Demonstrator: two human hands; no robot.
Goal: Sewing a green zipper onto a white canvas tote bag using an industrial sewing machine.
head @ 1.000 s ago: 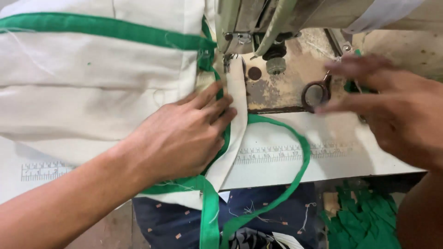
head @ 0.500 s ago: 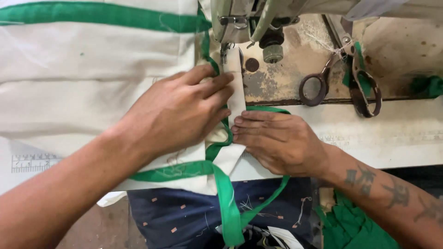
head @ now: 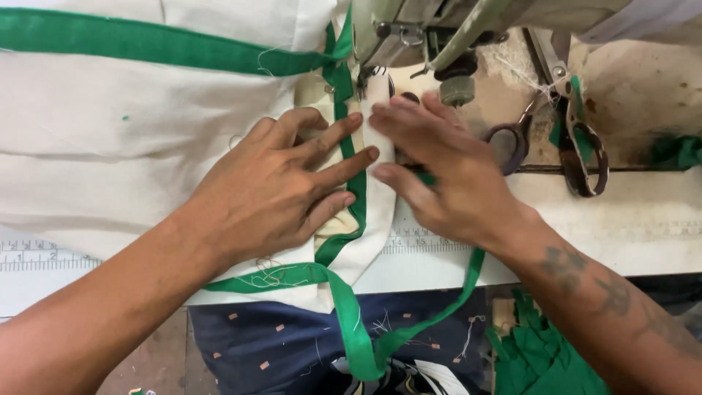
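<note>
My left hand [head: 274, 186] lies flat, fingers spread, on cream fabric [head: 131, 146] edged with green binding tape [head: 356, 190]. Its fingertips press the tape just in front of the sewing machine's presser foot [head: 363, 80]. My right hand [head: 442, 168] rests flat beside it on the right, fingertips touching the white fabric edge [head: 379, 157] near the needle. The green tape loops down off the table edge [head: 365, 344] below both hands. Neither hand grips anything; both press the cloth to the table.
Scissors [head: 578, 139] with green scraps lie on the worn machine bed at the right. The sewing machine head [head: 468, 22] overhangs the top. A white table [head: 621, 227] with a printed ruler strip [head: 409, 240] runs across. Green fabric scraps [head: 541, 358] pile below right.
My right hand came from near the scissors to the fabric, then slid up toward the presser foot. My left hand moved up along the green tape with the cloth.
</note>
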